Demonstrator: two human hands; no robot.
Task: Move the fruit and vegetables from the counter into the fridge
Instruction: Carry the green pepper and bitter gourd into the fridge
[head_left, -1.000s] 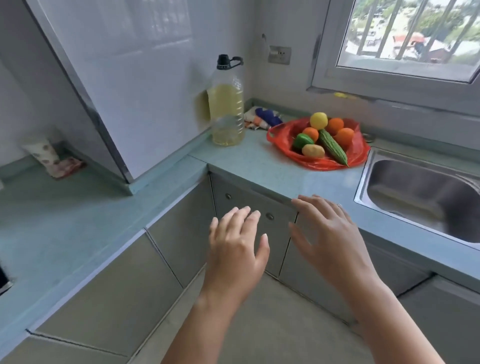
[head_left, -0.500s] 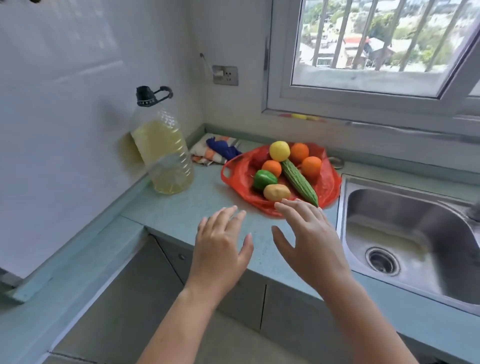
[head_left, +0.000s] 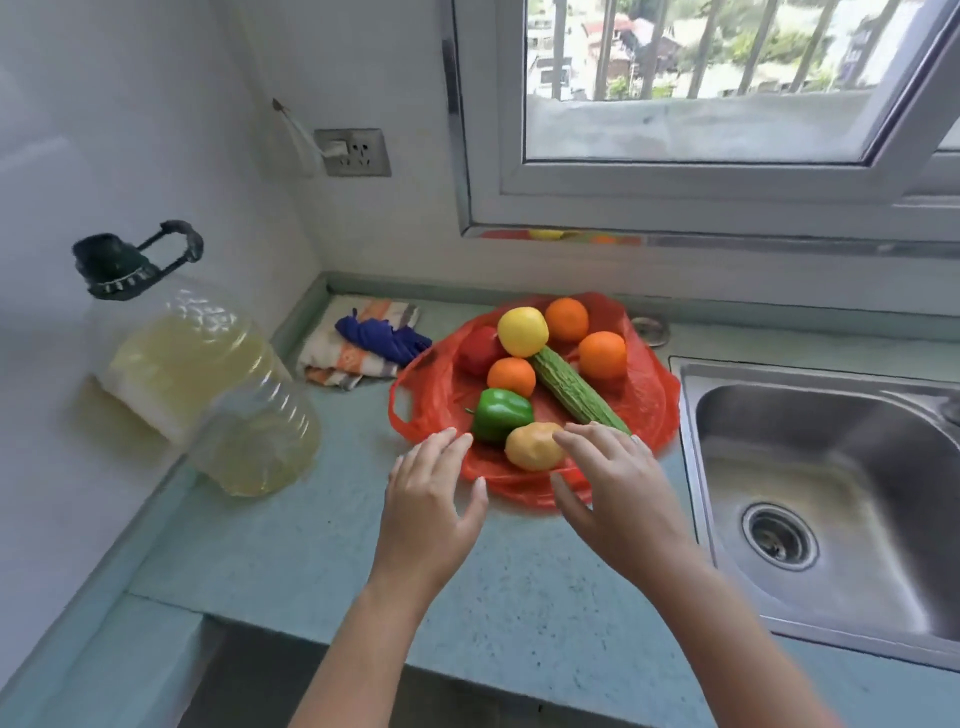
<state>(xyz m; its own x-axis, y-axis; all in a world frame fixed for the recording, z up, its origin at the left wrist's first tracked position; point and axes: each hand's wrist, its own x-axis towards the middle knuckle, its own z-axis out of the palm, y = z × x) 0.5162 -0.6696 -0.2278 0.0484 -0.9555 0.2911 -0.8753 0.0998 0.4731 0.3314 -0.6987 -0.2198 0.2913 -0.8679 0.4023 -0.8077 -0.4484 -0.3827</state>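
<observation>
While all the produce lies on the spread red plastic bag (head_left: 644, 400) beside the steel sink (head_left: 831, 467), nothing is moved. Both hands, left hand (head_left: 428, 499) and right hand (head_left: 618, 488), hover open and empty at the bag's near edge; no fridge is in view.

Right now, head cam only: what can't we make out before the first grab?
- Fridge: not in the head view at all.
- Red item: mostly behind the lemon and bag folds, so its type is unclear.
- Bitter gourd: near tip covered by the right hand.
- Right hand and potato: contact unclear, fingertips overlap it.
- Oil bottle: blurred.
- Sink: cut off by the right edge.
</observation>
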